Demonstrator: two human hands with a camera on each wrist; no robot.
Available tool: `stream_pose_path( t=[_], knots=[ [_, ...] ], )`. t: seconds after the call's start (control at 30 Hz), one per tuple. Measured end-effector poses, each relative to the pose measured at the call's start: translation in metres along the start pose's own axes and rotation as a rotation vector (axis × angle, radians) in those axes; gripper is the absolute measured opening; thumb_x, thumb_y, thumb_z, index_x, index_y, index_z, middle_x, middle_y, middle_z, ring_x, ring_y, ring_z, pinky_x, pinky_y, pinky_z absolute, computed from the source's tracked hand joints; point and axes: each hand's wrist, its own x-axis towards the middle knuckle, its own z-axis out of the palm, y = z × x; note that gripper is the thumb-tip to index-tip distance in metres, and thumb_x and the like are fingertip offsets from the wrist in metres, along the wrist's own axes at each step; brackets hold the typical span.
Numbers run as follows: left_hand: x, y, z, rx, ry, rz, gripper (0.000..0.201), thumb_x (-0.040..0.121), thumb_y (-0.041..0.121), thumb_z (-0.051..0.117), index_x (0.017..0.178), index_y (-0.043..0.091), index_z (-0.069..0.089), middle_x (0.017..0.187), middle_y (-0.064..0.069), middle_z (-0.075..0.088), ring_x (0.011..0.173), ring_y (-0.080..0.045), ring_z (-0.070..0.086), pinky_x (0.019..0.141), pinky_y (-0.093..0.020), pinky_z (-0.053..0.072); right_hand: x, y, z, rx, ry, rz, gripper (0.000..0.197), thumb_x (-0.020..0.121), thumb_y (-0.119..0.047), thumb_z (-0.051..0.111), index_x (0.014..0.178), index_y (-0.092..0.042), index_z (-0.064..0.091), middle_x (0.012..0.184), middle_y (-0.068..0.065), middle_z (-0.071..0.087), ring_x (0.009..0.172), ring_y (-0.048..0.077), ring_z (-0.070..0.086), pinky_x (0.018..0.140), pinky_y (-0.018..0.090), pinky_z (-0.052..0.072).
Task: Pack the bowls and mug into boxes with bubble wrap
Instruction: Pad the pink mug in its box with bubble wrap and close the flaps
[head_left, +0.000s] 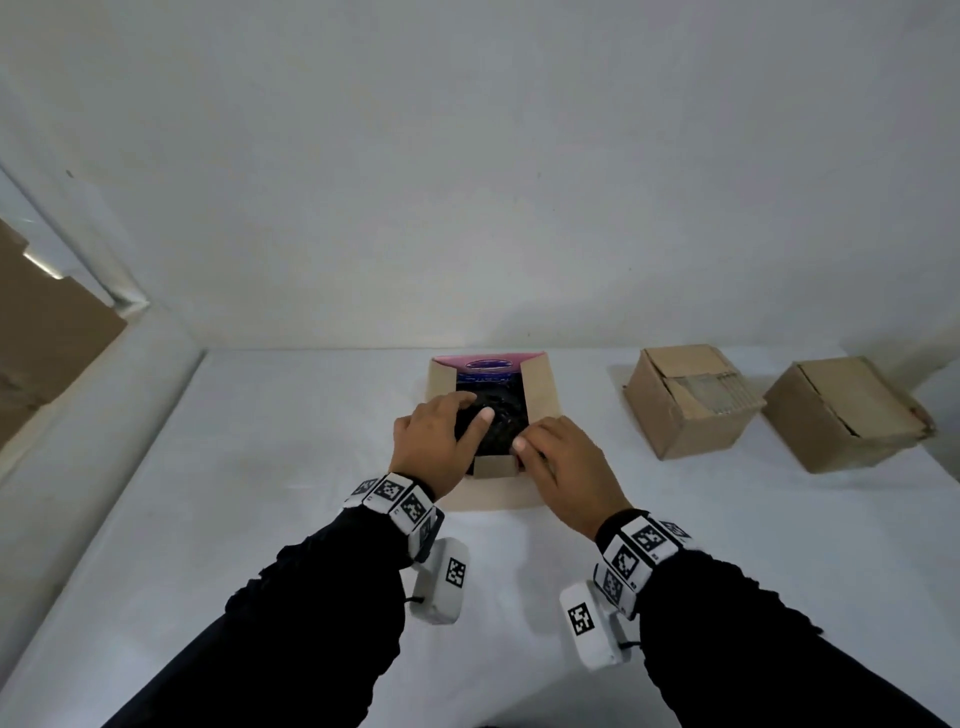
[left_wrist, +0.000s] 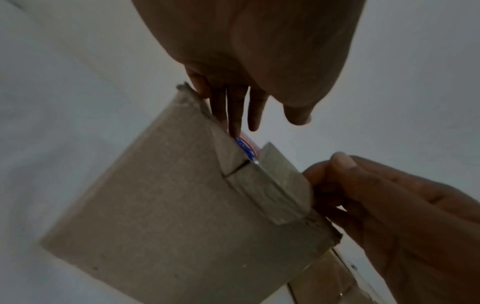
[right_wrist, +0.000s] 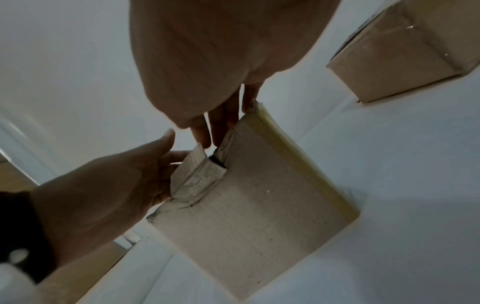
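Note:
An open cardboard box (head_left: 493, 491) stands mid-table, with a pink and blue printed flap (head_left: 491, 364) up at its back. Inside lies a dark, bumpy wrapped bundle (head_left: 501, 415); I cannot tell what it covers. My left hand (head_left: 467, 413) lies on top of the bundle with its fingers spread, and the left wrist view shows those fingers (left_wrist: 233, 109) reaching straight down past the box edge (left_wrist: 168, 205). My right hand (head_left: 524, 442) touches the near end of the right flap (head_left: 540, 389). Its fingers (right_wrist: 223, 123) run straight along the inside of that wall (right_wrist: 254, 205).
Two shut cardboard boxes (head_left: 685, 400) (head_left: 841, 415) sit to the right on the white table (head_left: 260, 467); one shows in the right wrist view (right_wrist: 402, 51). A flat sheet of cardboard (head_left: 41, 338) leans off the table at far left. A white wall stands right behind the box.

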Motion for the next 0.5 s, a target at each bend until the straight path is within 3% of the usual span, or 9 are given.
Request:
stream_pose_path(
  t=[0.07, 0.2, 0.3, 0.37, 0.5],
  knots=[
    [0.003, 0.007, 0.006, 0.046, -0.002, -0.057, 0.078, 0.072, 0.084, 0.025, 0.127, 0.034, 0.047, 0.127, 0.012, 0.055, 0.119, -0.015, 0.047, 0.097, -0.038, 0.025, 0.004, 0.004, -0.005, 0.039, 0.055, 0.058, 0.01, 0.097, -0.021, 0.05, 0.1, -0.02, 0.06, 0.096, -0.005, 0.061, 0.087, 0.013, 0.052, 0.073, 0.03, 0.045],
    [-0.003, 0.01, 0.017, 0.234, 0.046, 0.054, 0.089, 0.061, 0.091, 0.038, 0.127, 0.032, 0.049, 0.127, 0.014, 0.052, 0.119, -0.015, 0.043, 0.095, -0.036, 0.029, 0.026, 0.022, -0.013, 0.153, 0.123, 0.11, 0.03, 0.08, 0.001, 0.056, 0.102, -0.02, 0.06, 0.105, -0.006, 0.053, 0.093, 0.013, 0.054, 0.075, 0.032, 0.053],
    [-0.01, 0.0, 0.019, 0.201, 0.106, 0.168, 0.055, 0.081, 0.076, 0.034, 0.111, 0.036, 0.057, 0.121, 0.018, 0.054, 0.115, -0.012, 0.046, 0.092, -0.033, 0.029, 0.044, 0.04, -0.011, 0.163, 0.144, 0.168, 0.033, 0.076, -0.004, 0.065, 0.103, -0.022, 0.058, 0.111, -0.004, 0.049, 0.103, 0.019, 0.05, 0.082, 0.04, 0.052],
    [-0.015, -0.007, 0.018, 0.151, 0.122, 0.217, 0.036, 0.09, 0.062, 0.038, 0.095, 0.036, 0.061, 0.115, 0.02, 0.056, 0.11, -0.01, 0.05, 0.09, -0.035, 0.032, 0.056, 0.05, -0.009, 0.233, 0.116, 0.276, 0.037, 0.078, -0.01, 0.072, 0.11, -0.02, 0.056, 0.115, -0.001, 0.05, 0.105, 0.019, 0.052, 0.087, 0.039, 0.05],
    [-0.023, -0.014, 0.016, 0.084, 0.145, 0.292, 0.021, 0.092, 0.046, 0.05, 0.085, 0.028, 0.06, 0.105, 0.017, 0.059, 0.099, -0.009, 0.054, 0.089, -0.035, 0.037, 0.088, 0.063, -0.005, 0.476, -0.152, 0.609, 0.07, 0.085, -0.03, 0.072, 0.142, -0.021, 0.033, 0.125, -0.001, 0.052, 0.11, 0.02, 0.055, 0.094, 0.034, 0.048]
  ],
)
